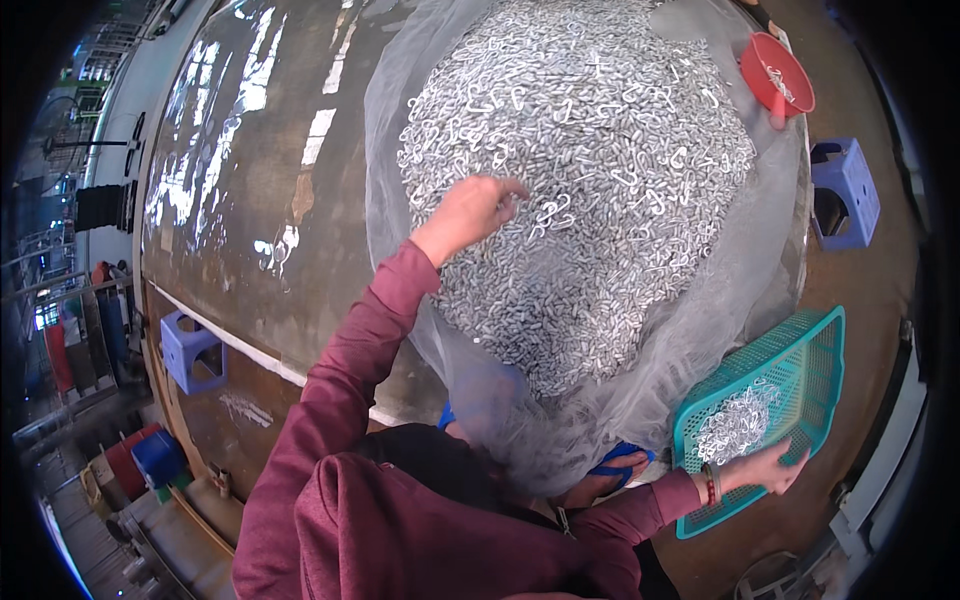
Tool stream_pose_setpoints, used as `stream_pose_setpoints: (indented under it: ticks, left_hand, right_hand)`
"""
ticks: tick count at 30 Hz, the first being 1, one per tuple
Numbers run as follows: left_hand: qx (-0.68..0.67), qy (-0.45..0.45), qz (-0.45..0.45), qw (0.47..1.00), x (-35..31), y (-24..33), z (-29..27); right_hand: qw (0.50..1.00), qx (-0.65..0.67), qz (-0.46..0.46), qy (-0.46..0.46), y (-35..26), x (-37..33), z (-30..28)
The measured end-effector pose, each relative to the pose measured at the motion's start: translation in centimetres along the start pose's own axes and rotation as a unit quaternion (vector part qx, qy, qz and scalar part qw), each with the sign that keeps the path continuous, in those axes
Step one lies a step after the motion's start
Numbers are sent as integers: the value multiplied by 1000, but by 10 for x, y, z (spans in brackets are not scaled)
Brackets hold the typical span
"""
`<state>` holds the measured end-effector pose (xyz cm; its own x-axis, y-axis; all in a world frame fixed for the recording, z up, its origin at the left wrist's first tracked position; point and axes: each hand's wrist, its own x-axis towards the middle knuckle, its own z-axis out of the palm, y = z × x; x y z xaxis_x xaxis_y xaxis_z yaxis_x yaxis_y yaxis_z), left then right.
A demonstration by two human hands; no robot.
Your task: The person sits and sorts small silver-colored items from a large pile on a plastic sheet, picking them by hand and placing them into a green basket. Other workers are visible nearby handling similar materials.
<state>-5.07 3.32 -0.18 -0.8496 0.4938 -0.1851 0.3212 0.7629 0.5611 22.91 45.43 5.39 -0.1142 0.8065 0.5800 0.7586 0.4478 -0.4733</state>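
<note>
A wide heap of small grey metal-looking pieces (560,300) is spread on sheer white netting (700,320). Lighter hook-shaped pieces (555,215) lie scattered over it. Just above the heap, my left hand (468,215) reaches in beside a few of these hooks, its index finger stretched out and the others bent; I see nothing held. At the lower right, my right hand (765,468) is over a teal plastic basket (690,400), fingers apart and without anything visible in them. Inside the basket lies a small pile of pale hooks (738,420), close to my right wrist.
A red scoop-like bowl (775,70) with some hooks sits at the far right edge of the heap. Purple stools (845,195) stand right and left. A wet brown surface (260,170) stretches leftward. Blue sandals (622,462) show below the netting. Part of another person appears at the top right.
</note>
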Motion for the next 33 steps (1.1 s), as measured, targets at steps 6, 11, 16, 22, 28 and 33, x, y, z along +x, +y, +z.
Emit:
stream_pose_setpoints:
  ticks: [6,11,16,22,28,33]
  left_hand:
    - [-128,76,-66,987,-5,5,-37]
    - [-418,4,-98,903,-24,-11,-43]
    - [-434,-15,-130,891,-44,-31,-29]
    - [-376,-58,-145,913,-30,-33,-9]
    - [-601,-102,-153,778,-26,-27,3]
    - [-157,-2,-99,983,-21,-35,29]
  right_hand:
    - [780,382,-70,-490,-172,-122,61]
    - [673,204,-458,-543,-235,-224,98]
    - [679,232,-444,-537,-228,-235,101]
    - [505,387,73,-768,-223,-222,105]
    - [433,439,150,-773,-213,-216,104]
    - [355,483,285,-748,-214,-210,107]
